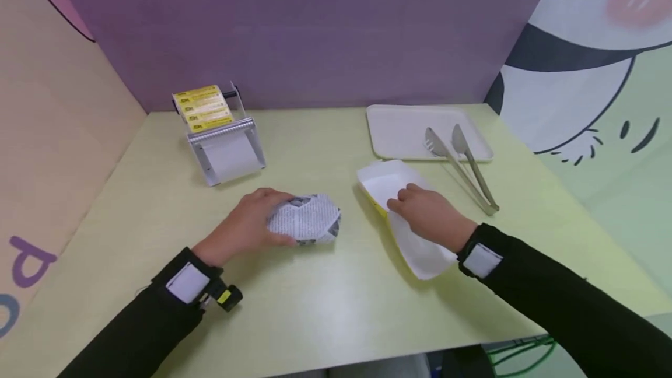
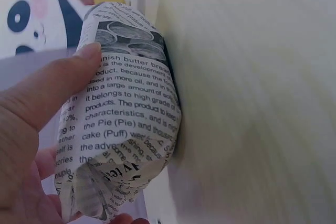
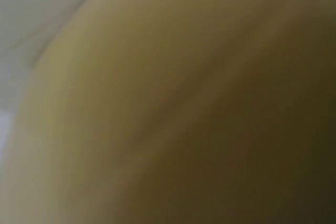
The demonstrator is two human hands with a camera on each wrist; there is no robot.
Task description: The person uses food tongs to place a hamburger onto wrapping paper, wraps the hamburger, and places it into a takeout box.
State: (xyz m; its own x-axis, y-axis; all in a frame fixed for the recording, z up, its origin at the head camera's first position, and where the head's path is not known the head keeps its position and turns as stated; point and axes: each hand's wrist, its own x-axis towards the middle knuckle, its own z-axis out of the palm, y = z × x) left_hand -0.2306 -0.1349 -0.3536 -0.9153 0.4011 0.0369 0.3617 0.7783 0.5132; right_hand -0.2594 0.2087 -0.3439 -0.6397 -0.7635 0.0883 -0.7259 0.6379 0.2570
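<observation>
My left hand (image 1: 247, 225) grips a small bundle wrapped in newsprint-patterned paper (image 1: 305, 219), its thumb on one side and fingers on the other. In the left wrist view the wrapped bundle (image 2: 126, 87) shows printed text, with folded paper at its lower end; its contents are hidden. To the right, my right hand (image 1: 427, 214) holds a paper food tray (image 1: 420, 252), white inside and yellow outside, with curled fingers over it. The tray sits at a slant beside the bundle. A blurred yellow surface of the tray (image 3: 131, 77) fills most of the right wrist view.
At the back left stands a metal dispenser (image 1: 226, 133) with a roll of yellow-and-white labels (image 1: 203, 108). A white serving tray (image 1: 401, 133) lies at the back right, and metal tongs (image 1: 475, 177) rest across its front edge. Walls border the table (image 1: 315, 319).
</observation>
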